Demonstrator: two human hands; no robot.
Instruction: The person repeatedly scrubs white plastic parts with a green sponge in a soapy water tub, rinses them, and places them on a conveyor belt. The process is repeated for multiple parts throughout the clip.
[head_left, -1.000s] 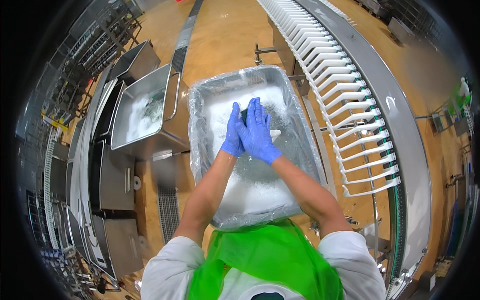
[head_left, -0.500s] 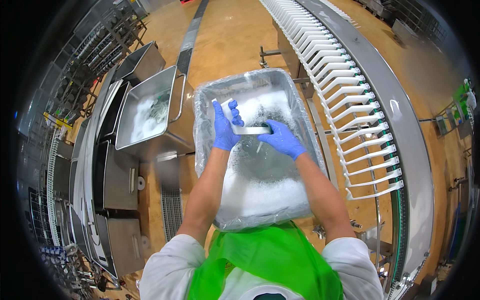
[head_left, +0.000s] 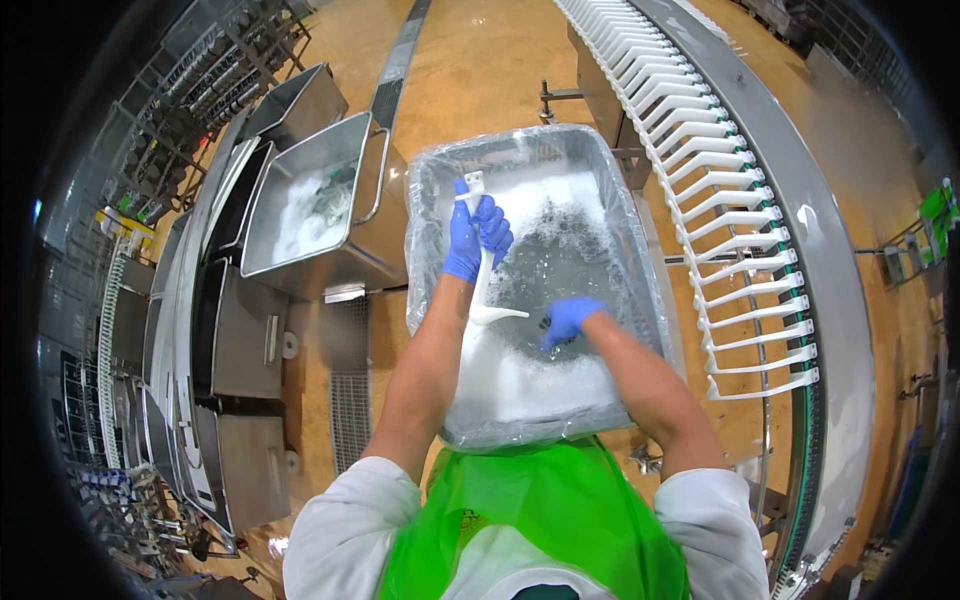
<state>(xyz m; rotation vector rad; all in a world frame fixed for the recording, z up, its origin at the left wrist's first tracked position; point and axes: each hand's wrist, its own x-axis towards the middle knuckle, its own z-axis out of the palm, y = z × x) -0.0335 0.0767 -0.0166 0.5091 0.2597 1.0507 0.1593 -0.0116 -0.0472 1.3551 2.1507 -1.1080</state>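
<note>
My left hand [head_left: 476, 238], in a blue glove, is closed round a white plastic arm [head_left: 484, 290]. The arm stands lengthwise, a holed mounting end [head_left: 473, 181] showing above the fingers and a bent, pointed end below them. Over the soapy water my right hand [head_left: 572, 318], also gloved in blue, has its fingers curled down around a small dark thing [head_left: 545, 322], mostly hidden, apart from the white arm. Beneath both hands is a grey tub [head_left: 645, 300] lined with clear plastic, holding water and white foam.
Along the right runs a conveyor [head_left: 800, 230] carrying a long row of similar white arms [head_left: 745, 266]. At the left stands a metal bin [head_left: 375, 200] with foam and cloudy water, beside other steel bins [head_left: 250, 330]. A floor drain grate [head_left: 350, 420] lies left of the tub.
The white arm has turned from crosswise to lengthwise in my left hand. My right hand has let go of its end and moved down toward me, lower over the water.
</note>
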